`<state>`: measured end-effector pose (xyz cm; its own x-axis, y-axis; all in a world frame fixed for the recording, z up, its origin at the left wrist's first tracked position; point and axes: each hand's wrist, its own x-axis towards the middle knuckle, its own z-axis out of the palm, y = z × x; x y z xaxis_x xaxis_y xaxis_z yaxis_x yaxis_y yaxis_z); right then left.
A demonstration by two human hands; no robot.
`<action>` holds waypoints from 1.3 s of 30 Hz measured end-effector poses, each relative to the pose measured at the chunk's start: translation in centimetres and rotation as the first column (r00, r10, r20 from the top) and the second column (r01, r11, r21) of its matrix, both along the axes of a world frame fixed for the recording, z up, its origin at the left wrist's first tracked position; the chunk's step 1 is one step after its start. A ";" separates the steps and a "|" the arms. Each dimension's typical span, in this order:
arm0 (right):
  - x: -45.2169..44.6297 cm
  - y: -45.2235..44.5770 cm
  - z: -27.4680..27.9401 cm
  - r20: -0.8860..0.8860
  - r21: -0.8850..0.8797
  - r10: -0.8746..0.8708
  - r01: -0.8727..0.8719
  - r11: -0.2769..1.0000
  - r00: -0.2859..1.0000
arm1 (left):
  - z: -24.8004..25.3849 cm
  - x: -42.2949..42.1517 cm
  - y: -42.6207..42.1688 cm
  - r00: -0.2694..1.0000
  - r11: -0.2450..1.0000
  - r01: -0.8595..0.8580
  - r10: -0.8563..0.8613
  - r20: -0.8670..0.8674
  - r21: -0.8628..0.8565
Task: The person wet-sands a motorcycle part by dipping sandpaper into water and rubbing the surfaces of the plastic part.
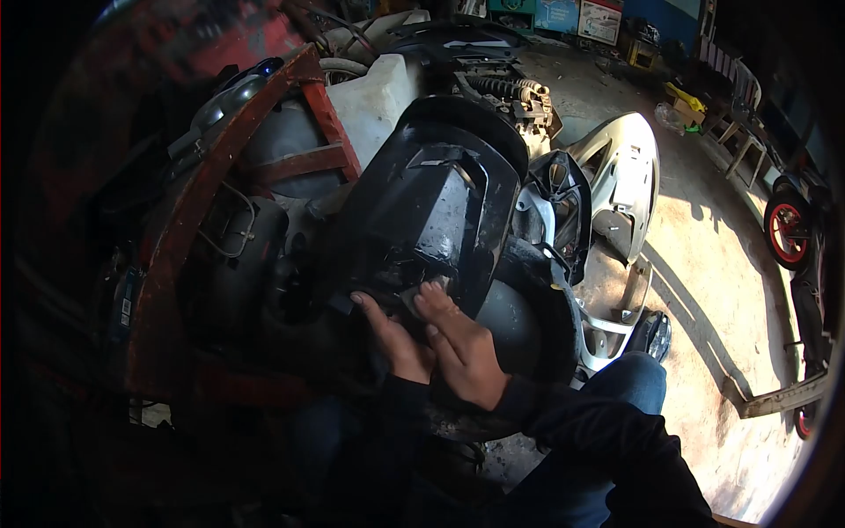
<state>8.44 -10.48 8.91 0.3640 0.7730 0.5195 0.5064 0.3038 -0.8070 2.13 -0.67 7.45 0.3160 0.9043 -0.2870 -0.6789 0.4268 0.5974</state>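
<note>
A glossy black plastic body panel [431, 207], seemingly from a motorcycle, lies tilted in front of me, with wet-looking patches on its lower part. My left hand [400, 346] holds the panel's near end, thumb on top and the other fingers mostly hidden. Across it, my right hand [462, 346] presses its fingers down at the panel's lower edge. Beneath those fingertips shows a small greyish piece [410, 300] that looks like sandpaper. The two hands touch near the wrists.
A rusty red metal frame [198, 185] rises on the left. To the right, a pale silver fairing [629, 172] stands on the floor beside my shoe [651, 334]. Under the panel is a dark round tub or tyre [550, 326]. A red-rimmed wheel [786, 231] stands far right.
</note>
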 end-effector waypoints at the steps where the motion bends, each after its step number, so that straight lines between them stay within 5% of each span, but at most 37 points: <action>1: -0.5 -0.5 0.1 0.034 0.001 0.026 -0.026 1.000 0.999 | 0.3 -0.3 -0.1 0.997 0.999 0.051 -0.051 0.054 -0.001; 3: 1.1 0.6 -0.8 0.039 0.032 0.006 -0.007 0.999 0.999 | 0.5 -0.1 -0.9 0.992 0.992 0.111 -0.107 0.069 -0.058; 5: 2.8 3.0 -1.7 -0.117 -0.049 -0.059 0.053 0.997 0.991 | 0.3 1.0 -1.5 0.990 0.998 -0.059 0.055 -0.129 -0.031; 9: -0.5 -0.1 -1.7 -0.073 0.016 -0.034 0.036 0.999 0.997 | 0.0 -0.2 -0.5 0.990 0.990 0.114 -0.106 0.091 -0.087; 11: 1.3 1.3 -1.7 -0.082 -0.009 -0.055 0.054 0.998 0.995 | 0.4 0.4 -1.2 0.993 0.985 0.105 -0.097 0.064 -0.135; 13: 2.2 3.1 -1.9 -0.204 -0.064 -0.114 0.103 0.993 0.972 | -0.1 1.3 -1.3 0.983 0.995 -0.091 0.086 -0.160 -0.029; 14: 1.3 2.3 -1.4 -0.173 -0.035 -0.095 0.090 0.995 0.980 | 0.6 0.9 -1.2 0.999 0.995 0.043 -0.046 -0.025 -0.092; 19: 0.8 1.8 -1.8 -0.133 0.023 -0.065 0.068 0.997 0.989 | 0.2 0.2 -0.7 0.984 0.976 0.155 -0.139 0.113 -0.152; 20: 1.8 2.8 -1.2 -0.290 -0.085 -0.073 0.050 0.995 0.954 | 0.4 0.9 -1.0 0.990 0.983 0.120 -0.109 0.084 -0.138; 23: -0.4 0.9 -1.4 -0.214 0.025 -0.056 0.063 0.998 0.975 | -0.1 0.5 0.1 0.992 0.988 0.124 -0.121 0.040 -0.093; 25: 0.0 0.4 -1.8 -0.171 0.025 -0.018 0.023 0.999 0.985 | 1.0 0.1 0.1 0.985 0.964 0.126 -0.095 0.141 -0.232; 29: 2.7 3.1 -1.6 -0.204 -0.080 -0.048 0.032 0.996 0.978 | 2.4 0.6 -1.2 0.999 0.983 0.041 -0.034 0.042 -0.177; 31: 0.6 1.2 -2.8 -0.186 0.035 -0.077 0.085 0.996 0.979 | 1.7 -0.2 0.3 0.999 0.988 -0.008 0.002 -0.037 -0.151; 35: -1.1 -1.0 -4.6 0.036 -0.048 -0.075 0.077 0.996 0.997 | 2.3 -0.4 1.7 0.983 0.987 -0.037 0.064 0.174 -0.156; 37: 0.9 2.3 -1.8 -0.003 0.017 -0.026 0.026 1.000 1.000 | 1.9 -0.8 1.7 0.965 0.986 -0.011 0.054 0.255 -0.169; 39: 1.7 2.9 -1.1 0.016 -0.007 0.004 -0.004 1.000 1.000 | 1.8 -0.7 1.4 0.985 0.991 -0.050 0.069 0.156 -0.122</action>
<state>10.14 -7.61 7.81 0.3527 0.7784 0.5194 0.5179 0.2999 -0.8012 1.42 0.70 9.27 0.3126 0.8862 -0.3419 -0.7879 0.4429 0.4278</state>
